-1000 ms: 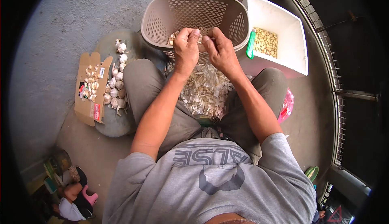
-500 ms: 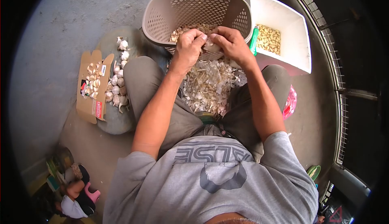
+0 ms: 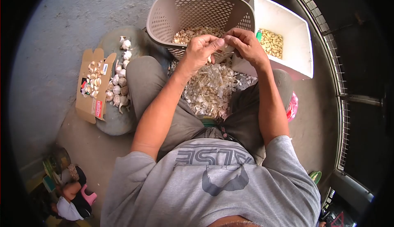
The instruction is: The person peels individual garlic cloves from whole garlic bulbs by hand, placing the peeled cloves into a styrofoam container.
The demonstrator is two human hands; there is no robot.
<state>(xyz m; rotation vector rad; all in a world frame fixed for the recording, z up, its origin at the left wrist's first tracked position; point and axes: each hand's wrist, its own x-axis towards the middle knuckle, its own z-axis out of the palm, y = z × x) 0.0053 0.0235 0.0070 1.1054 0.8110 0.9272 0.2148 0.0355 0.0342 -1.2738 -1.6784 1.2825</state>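
Note:
My left hand (image 3: 202,51) is closed over the near rim of the basket, with a pale garlic clove (image 3: 210,58) showing under its fingers. Its thumb and fingertips nearly meet those of my right hand (image 3: 247,47), which pinches a thin, whitish piece of garlic skin (image 3: 230,49). Beyond both hands stands a brown perforated basket (image 3: 162,23) with many unpeeled-looking cloves (image 3: 195,34) at its bottom. Below them, between my legs, lies a heap of papery garlic skins (image 3: 209,89).
A white foam box (image 3: 297,36) at the right holds peeled cloves (image 3: 271,43); a green handle (image 3: 259,35) shows at its edge. On the left, whole garlic bulbs (image 3: 122,81) lie beside a cardboard piece (image 3: 84,108) bearing cloves (image 3: 95,79). Another person (image 3: 74,194) sits lower left.
My hands have drawn slightly apart at the palms, and my right hand has shifted right, now covering most of the green handle. A clove has come into sight under my left fingers.

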